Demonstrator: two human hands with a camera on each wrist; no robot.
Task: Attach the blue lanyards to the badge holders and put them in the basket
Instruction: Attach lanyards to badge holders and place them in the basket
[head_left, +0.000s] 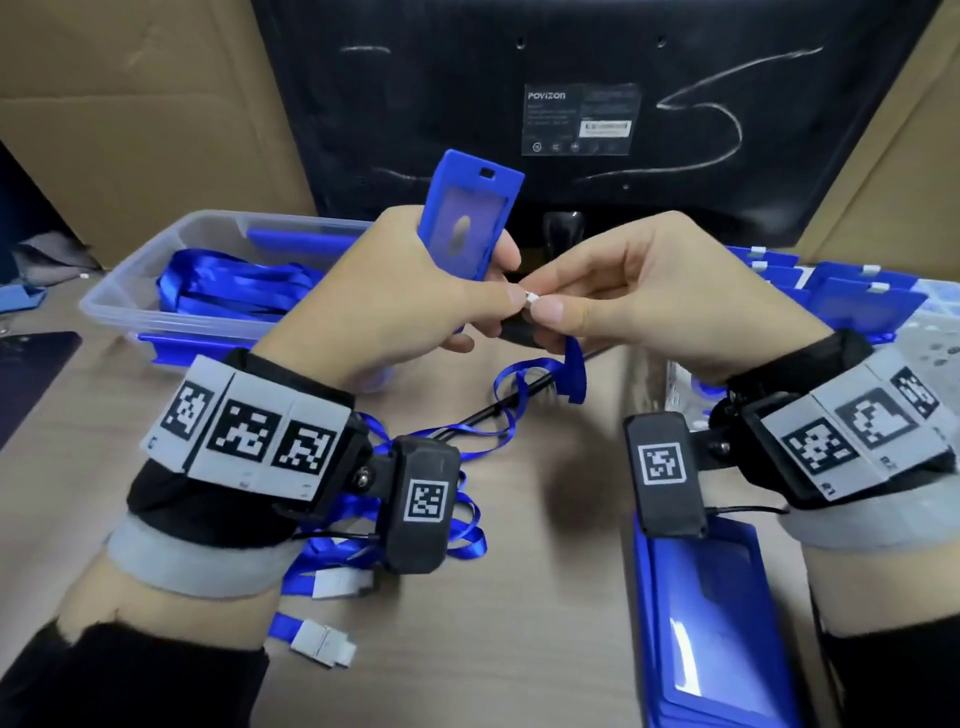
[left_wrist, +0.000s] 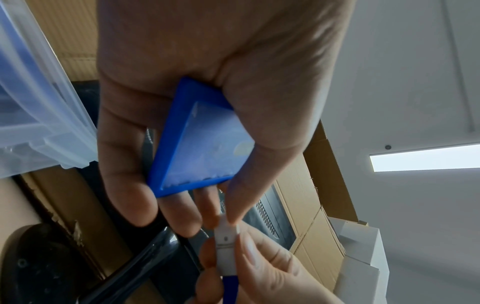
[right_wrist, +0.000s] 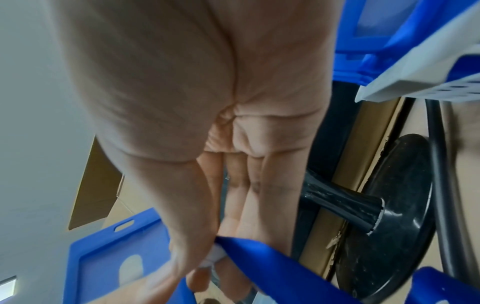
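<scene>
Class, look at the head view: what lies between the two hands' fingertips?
The lanyard's white clip, pinched by left hand and right hand; left wrist view confirms.

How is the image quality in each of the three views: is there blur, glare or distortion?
Head view: wide-angle bending at the edges; badge holder and hands sharp, with glare on the holder lying below. Left wrist view: a bright ceiling light blows out; the white clip is fairly clear. Right wrist view: the right hand is soft and fills the frame.
</scene>
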